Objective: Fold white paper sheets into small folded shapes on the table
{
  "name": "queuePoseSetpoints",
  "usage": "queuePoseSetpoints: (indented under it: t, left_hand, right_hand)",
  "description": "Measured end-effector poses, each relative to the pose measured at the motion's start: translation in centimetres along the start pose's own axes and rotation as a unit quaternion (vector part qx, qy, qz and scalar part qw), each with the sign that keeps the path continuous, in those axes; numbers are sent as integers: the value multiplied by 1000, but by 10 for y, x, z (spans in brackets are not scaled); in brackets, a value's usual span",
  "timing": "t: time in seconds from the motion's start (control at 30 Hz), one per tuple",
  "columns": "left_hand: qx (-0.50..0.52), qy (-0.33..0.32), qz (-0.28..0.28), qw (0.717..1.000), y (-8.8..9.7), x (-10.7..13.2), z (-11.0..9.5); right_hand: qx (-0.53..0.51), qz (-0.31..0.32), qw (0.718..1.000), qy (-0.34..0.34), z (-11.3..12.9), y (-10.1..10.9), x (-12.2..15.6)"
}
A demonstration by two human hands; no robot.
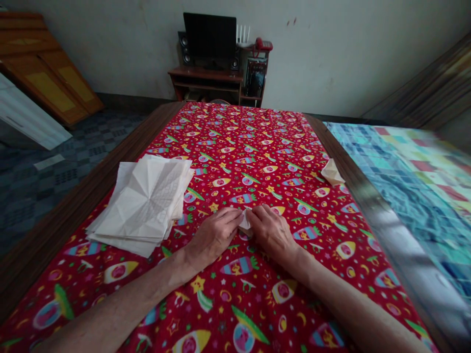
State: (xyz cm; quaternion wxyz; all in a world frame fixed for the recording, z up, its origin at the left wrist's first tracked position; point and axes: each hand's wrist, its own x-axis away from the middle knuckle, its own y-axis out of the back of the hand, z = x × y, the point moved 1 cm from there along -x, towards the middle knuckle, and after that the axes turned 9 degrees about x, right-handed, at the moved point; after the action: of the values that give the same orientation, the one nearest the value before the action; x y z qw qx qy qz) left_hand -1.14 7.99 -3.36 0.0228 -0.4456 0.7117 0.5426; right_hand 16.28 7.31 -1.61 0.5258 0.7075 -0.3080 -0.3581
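Between my two hands, low over the middle of the red cloth, is a small folded piece of white paper (245,224). My left hand (220,224) is closed on its left side, fingertips pressed together. From the right, my right hand (271,226) grips the same paper with curled fingers. Most of the paper is hidden by the fingers, so its full shape cannot be made out. To the left lies a stack of creased white paper sheets (147,201), the top one marked with fold lines and faint printing. A folded paper piece (332,172) rests near the right edge.
A red patterned cloth (253,152) covers the long table, whose dark wooden border (121,147) shows along both sides. Beyond it stands a desk (206,73) with a monitor (209,40) and a red telephone (263,45). A bed (408,171) is at the right, a wooden cabinet (51,73) at the left.
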Motion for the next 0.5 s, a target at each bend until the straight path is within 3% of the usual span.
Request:
queuePoseSetpoints:
  t: [0.1, 0.27, 0.5]
  left_hand:
    - [-9, -7, 40, 999, 0, 1, 0]
    - [-39, -17, 75, 996, 4, 1, -2]
    - [-18, -27, 100, 994, 7, 2, 1]
  right_hand:
    - [2, 23, 999, 42, -2, 7, 6]
    - [-5, 40, 998, 43, -11, 9, 15]
    - [-28, -51, 996, 69, -16, 2, 23]
